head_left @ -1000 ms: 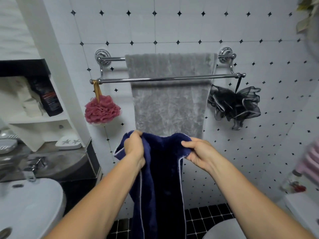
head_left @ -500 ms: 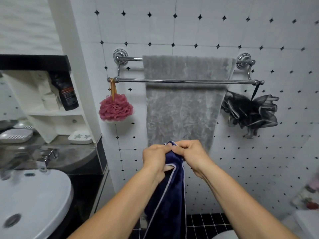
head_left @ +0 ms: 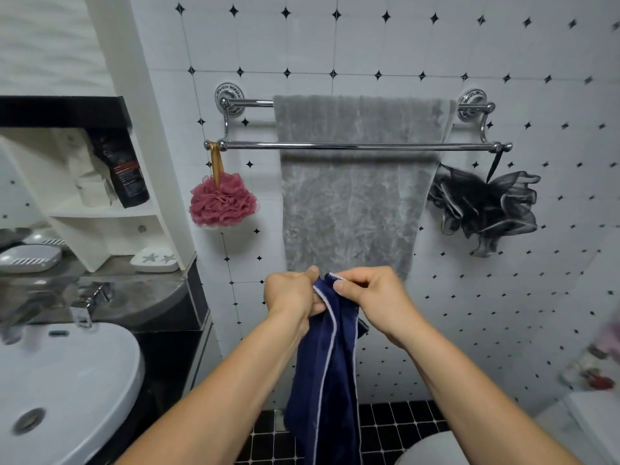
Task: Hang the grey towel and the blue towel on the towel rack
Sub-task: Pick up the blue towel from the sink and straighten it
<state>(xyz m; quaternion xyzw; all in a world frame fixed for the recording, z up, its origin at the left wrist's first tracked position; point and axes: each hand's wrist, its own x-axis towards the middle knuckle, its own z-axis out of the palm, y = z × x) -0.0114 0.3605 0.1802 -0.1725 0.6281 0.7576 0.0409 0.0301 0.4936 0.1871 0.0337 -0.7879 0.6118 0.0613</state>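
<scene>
The grey towel [head_left: 352, 203] hangs over the back bar of the chrome double towel rack [head_left: 362, 146] on the tiled wall; the front bar is bare. Below the grey towel's lower edge, my left hand [head_left: 290, 293] and my right hand [head_left: 372, 297] are close together, both pinching the top edge of the dark blue towel [head_left: 330, 374]. The blue towel has a pale trim and hangs bunched and narrow straight down between my forearms. Its lower end runs out of the frame.
A pink bath pouf [head_left: 222, 204] hangs from the rack's left end, a black pouf [head_left: 486, 206] from the right. A white sink [head_left: 60, 391] and tap [head_left: 89, 302] are at lower left, with a shelf unit [head_left: 107, 209] above. A toilet lid [head_left: 432, 448] shows below.
My hands have come together from a spread grip, so the blue towel went from held wide to bunched narrow. The view has shifted so the rack sits further right and lower.
</scene>
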